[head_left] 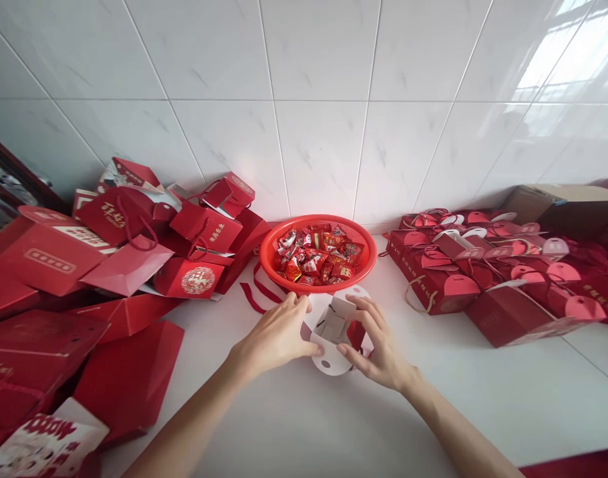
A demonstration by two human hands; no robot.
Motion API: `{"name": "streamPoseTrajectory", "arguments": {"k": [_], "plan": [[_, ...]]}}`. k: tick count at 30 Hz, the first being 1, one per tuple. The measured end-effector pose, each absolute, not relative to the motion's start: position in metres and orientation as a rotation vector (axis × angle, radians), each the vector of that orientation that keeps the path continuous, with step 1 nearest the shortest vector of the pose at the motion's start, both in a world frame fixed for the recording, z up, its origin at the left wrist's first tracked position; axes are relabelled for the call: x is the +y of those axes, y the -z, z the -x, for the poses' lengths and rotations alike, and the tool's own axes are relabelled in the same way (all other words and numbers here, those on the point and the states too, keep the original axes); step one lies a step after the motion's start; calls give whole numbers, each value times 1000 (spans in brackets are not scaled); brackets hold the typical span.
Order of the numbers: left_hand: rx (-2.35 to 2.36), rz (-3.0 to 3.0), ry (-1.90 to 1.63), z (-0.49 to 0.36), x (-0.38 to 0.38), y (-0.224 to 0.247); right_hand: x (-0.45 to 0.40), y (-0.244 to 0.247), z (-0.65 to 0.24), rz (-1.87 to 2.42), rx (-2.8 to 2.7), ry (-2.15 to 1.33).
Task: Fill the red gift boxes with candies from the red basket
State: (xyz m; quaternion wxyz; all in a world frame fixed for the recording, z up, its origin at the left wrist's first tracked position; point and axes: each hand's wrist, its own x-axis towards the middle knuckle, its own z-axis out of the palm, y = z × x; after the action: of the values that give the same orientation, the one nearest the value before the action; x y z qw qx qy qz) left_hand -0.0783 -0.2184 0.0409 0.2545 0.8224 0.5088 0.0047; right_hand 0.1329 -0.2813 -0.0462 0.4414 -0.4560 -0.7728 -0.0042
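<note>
Between my hands stands a small red gift box (332, 322) with its top flaps spread outward, their white insides showing round holes. I look down into its pale, empty-looking inside. My left hand (277, 332) grips the box's left side, thumb on the near flap and fingers at the far corner. On the opposite side my right hand (378, 345) holds the box with thumb and fingers along the right wall. Just behind the box sits a red plastic basket (269, 269) with many wrapped candies (316, 255) in it.
Assorted red gift boxes and bags (125, 265) pile up on the left. Rows of closed red boxes (503, 279) with cord handles stand on the right, a cardboard box (563, 206) behind them. A red ribbon (251, 299) lies left of the basket. A tiled wall (318, 146) bounds the back.
</note>
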Motion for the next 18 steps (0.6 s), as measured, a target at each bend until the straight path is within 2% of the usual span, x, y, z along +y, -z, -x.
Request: {"name": "streamPoseTrajectory", "arguments": {"k": [5,11,14,18], "plan": [[1413,-2201,-42,78,-218,-39,-292,45,-150,1219,-1637,-174],[1410,-2180,23,78,-216,-37,-305,52,-176,1283,-1673,-623],[1396,-2164,45,77,-215,-36,-307,60,-176,1344,-1704,-612],[1381,-2159,84,77,-211,-37,-305,74,-165,1398,-1766,-415]]}}
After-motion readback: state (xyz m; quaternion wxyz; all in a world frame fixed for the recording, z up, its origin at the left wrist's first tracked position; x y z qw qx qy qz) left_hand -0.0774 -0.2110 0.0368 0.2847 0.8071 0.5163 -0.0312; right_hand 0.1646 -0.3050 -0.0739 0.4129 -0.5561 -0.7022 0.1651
